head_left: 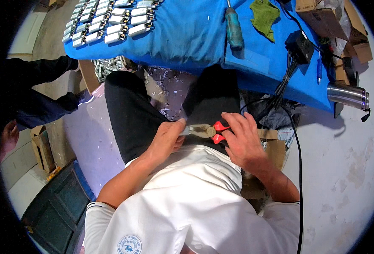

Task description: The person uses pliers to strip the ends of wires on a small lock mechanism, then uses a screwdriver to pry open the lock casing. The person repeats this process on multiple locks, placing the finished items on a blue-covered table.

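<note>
Above my lap, my right hand (245,139) is wrapped round the red handles of a pair of pliers (210,131). The plier jaws point left, toward my left hand (165,137). Between thumb and fingers, my left hand pinches a small silver metal piece (186,131) at the jaws' tips. My fingers cover much of that piece, so whether the jaws grip it or only touch it is unclear. Rows of silver rectangular metal parts (115,28) lie on the blue-covered table (182,34) at the far left.
A teal-handled screwdriver (234,29) and a green cloth (264,17) lie on the table. A black power adapter (299,46) trails cables down its right side. A steel flask (348,95) is at the right edge. Metal pieces fill a box (110,67) below. Another person's hand (10,135) shows left.
</note>
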A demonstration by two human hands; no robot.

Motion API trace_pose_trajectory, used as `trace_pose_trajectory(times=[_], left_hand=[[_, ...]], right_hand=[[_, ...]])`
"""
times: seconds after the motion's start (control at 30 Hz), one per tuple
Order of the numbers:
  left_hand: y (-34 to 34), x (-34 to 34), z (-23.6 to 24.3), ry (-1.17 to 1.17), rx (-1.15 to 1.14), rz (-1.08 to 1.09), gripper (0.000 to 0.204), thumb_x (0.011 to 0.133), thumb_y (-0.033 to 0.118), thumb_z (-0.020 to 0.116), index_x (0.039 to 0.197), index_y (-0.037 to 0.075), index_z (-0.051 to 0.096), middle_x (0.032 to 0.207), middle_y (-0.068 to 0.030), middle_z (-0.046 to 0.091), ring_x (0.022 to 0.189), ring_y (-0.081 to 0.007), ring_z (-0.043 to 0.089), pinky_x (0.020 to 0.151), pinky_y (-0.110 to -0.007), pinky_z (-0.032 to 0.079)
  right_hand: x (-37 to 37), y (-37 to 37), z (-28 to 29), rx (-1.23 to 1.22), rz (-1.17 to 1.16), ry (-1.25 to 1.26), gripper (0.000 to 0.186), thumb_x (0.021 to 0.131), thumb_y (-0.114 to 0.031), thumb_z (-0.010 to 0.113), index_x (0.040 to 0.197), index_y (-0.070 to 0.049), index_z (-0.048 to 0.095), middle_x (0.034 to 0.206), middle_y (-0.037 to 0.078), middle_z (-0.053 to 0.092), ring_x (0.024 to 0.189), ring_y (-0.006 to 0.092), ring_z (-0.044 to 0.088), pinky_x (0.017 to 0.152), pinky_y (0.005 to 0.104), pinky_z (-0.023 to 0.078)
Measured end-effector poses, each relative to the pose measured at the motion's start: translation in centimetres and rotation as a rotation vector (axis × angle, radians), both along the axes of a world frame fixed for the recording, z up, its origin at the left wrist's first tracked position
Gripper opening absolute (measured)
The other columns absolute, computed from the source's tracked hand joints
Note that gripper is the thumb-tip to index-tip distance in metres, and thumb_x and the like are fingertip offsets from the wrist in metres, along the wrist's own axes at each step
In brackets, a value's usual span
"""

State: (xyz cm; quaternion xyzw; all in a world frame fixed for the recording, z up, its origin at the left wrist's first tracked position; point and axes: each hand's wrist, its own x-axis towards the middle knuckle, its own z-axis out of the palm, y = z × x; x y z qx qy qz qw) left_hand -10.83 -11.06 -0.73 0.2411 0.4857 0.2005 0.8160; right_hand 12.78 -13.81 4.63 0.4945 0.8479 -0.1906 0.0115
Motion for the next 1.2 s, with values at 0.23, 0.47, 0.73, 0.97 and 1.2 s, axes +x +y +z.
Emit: trace_pose_trajectory(times=[0.23, 0.47, 0.73, 0.97, 1.2], left_hand=[[-0.1, -0.4, 0.0, -0.022, 0.07, -0.065, 0.043, 0.097, 0.033, 0.049, 0.06, 0.012, 0.039, 0.055, 0.0074, 0.031, 0.05, -0.0045, 0.026, 0.046, -0.025, 0.02], [0.2, 0.0, 0.2, 0.071, 0.162, -0.156, 0.045, 0.096, 0.03, 0.048, 0.058, 0.009, 0.041, 0.055, 0.0062, 0.034, 0.051, -0.0046, 0.028, 0.045, -0.027, 0.022], [-0.1, 0.2, -0.7, 0.059, 0.205, -0.159, 0.045, 0.096, 0.03, 0.048, 0.058, 0.005, 0.042, 0.056, 0.0056, 0.036, 0.054, -0.0052, 0.03, 0.047, -0.028, 0.025], [-0.2, 0.6, -0.8, 0.11, 0.301, -0.164, 0.046, 0.095, 0.03, 0.048, 0.058, 0.003, 0.044, 0.055, 0.0048, 0.038, 0.054, -0.0057, 0.032, 0.047, -0.028, 0.027], [-0.1, 0.3, -0.5, 0.126, 0.304, -0.146, 0.044, 0.095, 0.029, 0.047, 0.058, 0.004, 0.045, 0.054, 0.0044, 0.039, 0.051, -0.006, 0.033, 0.046, -0.028, 0.027]], right_hand=[[1.1, 0.3, 0.0, 0.09, 0.058, 0.024, 0.029, 0.067, -0.007, 0.073, 0.093, 0.0, 0.064, 0.135, 0.02, 0.044, 0.128, 0.0335, 0.041, 0.108, 0.0538, 0.027], [1.1, 0.3, -0.1, 0.144, 0.076, -0.009, 0.02, 0.07, -0.005, 0.063, 0.089, 0.001, 0.062, 0.129, 0.019, 0.048, 0.118, 0.0326, 0.046, 0.101, 0.051, 0.033], [1.3, -0.5, -1.1, 0.214, 0.075, -0.052, 0.02, 0.07, -0.012, 0.062, 0.087, 0.0, 0.06, 0.121, 0.018, 0.052, 0.111, 0.0305, 0.048, 0.095, 0.0479, 0.035], [1.5, -0.9, -1.8, 0.226, 0.078, -0.105, 0.018, 0.072, -0.01, 0.061, 0.087, 0.0, 0.059, 0.124, 0.019, 0.049, 0.112, 0.0308, 0.047, 0.095, 0.0495, 0.035], [1.2, -1.2, -2.3, 0.124, 0.053, -0.006, 0.019, 0.07, -0.011, 0.062, 0.086, 0.0, 0.059, 0.123, 0.018, 0.05, 0.109, 0.0313, 0.048, 0.092, 0.0464, 0.037]])
